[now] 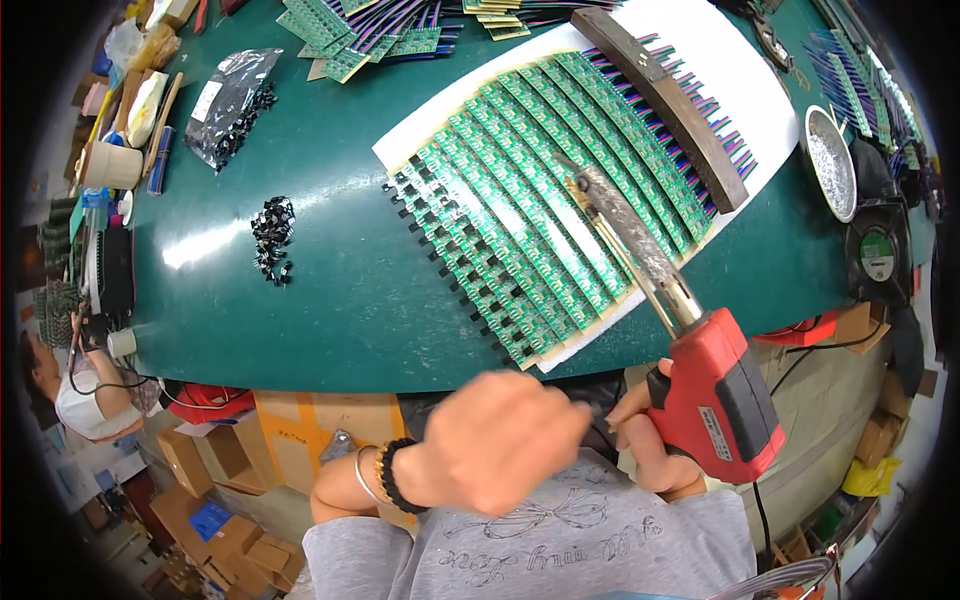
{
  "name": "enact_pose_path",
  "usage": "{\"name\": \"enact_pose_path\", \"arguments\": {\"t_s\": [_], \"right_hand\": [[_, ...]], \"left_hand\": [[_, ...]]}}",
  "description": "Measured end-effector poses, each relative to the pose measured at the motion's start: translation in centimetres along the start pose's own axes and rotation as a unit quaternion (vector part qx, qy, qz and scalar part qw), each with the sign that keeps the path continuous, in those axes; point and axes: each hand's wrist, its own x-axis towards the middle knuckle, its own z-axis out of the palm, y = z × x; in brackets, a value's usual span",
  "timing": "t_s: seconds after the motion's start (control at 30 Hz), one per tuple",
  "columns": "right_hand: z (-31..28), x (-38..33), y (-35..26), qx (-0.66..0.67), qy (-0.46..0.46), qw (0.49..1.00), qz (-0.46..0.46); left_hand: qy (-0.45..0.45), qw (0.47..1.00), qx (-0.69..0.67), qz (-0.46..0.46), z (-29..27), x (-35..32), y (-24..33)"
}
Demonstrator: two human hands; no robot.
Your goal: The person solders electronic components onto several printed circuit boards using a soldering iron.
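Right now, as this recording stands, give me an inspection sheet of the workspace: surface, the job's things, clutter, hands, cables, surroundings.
Surface: dark green table, with a white sheet under the work.
Job's things: rows of small green circuit boards lie side by side on the sheet, a dark bar across their coloured wires; the red soldering gun has its tip over the boards.
Clutter: loose black parts, a clear bag of parts, a metal dish, more boards at the far edge.
Hands: right hand grips the gun; left hand, blurred, is closed near the table edge, nothing seen in it.
Cables: a black cord hangs from the gun.
Surroundings: cardboard boxes on the floor; a small fan at right.
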Motion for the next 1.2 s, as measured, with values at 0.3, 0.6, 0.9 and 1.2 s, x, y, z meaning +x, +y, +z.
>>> {"name": "enact_pose_path", "arguments": {"t_s": [0.3, 0.6, 0.9, 1.2], "right_hand": [[-4.0, 0.7, 2.0, 0.052, -0.185, 0.941, -0.280], [-9.1, -6.8, 6.4, -0.068, -0.077, 0.989, -0.108], [-9.0, -7.1, 4.3, -0.003, -0.077, 0.996, -0.034], [-10.9, -6.5, 5.3, 0.040, -0.185, 0.982, -0.015]], "left_hand": [[0.075, 0.981, 0.055, -0.169, 0.6, 0.9, -3.8], [0.057, 0.983, 0.042, -0.169, 0.3, 1.1, -4.1], [0.053, 0.985, 0.034, -0.160, 0.4, 1.4, -4.3], [0.047, 0.985, 0.041, -0.164, 0.2, 1.3, -4.3]]}}
